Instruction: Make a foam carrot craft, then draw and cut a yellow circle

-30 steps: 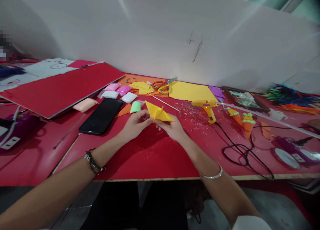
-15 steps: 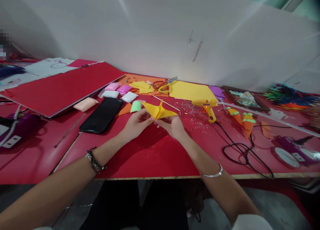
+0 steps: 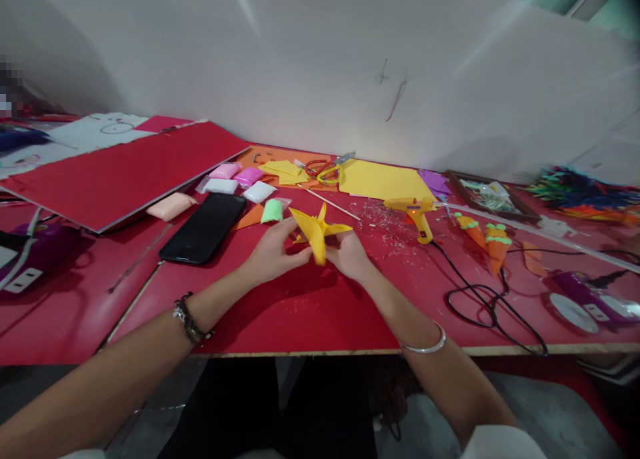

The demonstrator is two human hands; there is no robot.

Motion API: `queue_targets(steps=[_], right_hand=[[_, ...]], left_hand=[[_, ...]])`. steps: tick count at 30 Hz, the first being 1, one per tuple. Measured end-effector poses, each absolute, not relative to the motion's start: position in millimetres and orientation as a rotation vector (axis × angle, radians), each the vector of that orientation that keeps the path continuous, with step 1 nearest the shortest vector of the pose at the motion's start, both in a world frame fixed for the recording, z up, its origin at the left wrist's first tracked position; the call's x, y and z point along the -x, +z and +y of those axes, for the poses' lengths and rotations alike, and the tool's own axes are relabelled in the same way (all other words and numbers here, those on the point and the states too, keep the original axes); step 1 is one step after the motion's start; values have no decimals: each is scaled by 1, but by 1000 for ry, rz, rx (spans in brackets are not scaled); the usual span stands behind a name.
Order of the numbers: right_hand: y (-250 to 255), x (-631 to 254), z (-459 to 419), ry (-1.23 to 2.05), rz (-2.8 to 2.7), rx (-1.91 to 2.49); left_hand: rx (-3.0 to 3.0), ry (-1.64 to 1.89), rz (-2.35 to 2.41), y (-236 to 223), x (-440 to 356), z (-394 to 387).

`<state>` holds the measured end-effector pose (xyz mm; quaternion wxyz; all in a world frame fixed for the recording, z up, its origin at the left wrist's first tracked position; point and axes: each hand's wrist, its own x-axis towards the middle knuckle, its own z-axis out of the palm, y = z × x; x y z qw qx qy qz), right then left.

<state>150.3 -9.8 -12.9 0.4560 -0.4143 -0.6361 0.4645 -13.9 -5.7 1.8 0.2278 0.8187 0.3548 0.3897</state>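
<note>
Between my two hands, above the red tabletop (image 3: 305, 319), is a folded yellow paper piece (image 3: 315, 234) with pointed flaps spreading outward, one of them pointing down toward me. My left hand (image 3: 277, 251) is closed on its left side, thumb along the lower edge. My right hand (image 3: 349, 254) grips the right side, its fingertips partly hidden behind the paper. Just beyond my left hand lie a green clay packet (image 3: 273, 210) and an orange paper scrap (image 3: 250, 217). A black phone (image 3: 204, 229) rests to the left.
A yellow glue gun (image 3: 419, 216) lies right, its black cord (image 3: 493, 302) looping toward the table edge. Near it are orange carrot-shaped cones (image 3: 497, 249). Scissors (image 3: 330, 170) and yellow sheets (image 3: 383, 181) lie at the back. A red board (image 3: 135, 172) stands left; purple power strips flank both sides.
The yellow paper has opened into more spread points, with one flap now folded down toward me. My hands have moved slightly apart around it.
</note>
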Motion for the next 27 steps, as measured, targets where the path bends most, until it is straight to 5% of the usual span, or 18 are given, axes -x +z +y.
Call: queue_targets(steps=[13,27], right_hand=[[-13,-146,-13,1295,-1588,890],[4,-148,-14,1345,-1340,856]], left_hand=[[-2344,1159,872,6,12,-10],[-1522,1146,977,3,9,-6]])
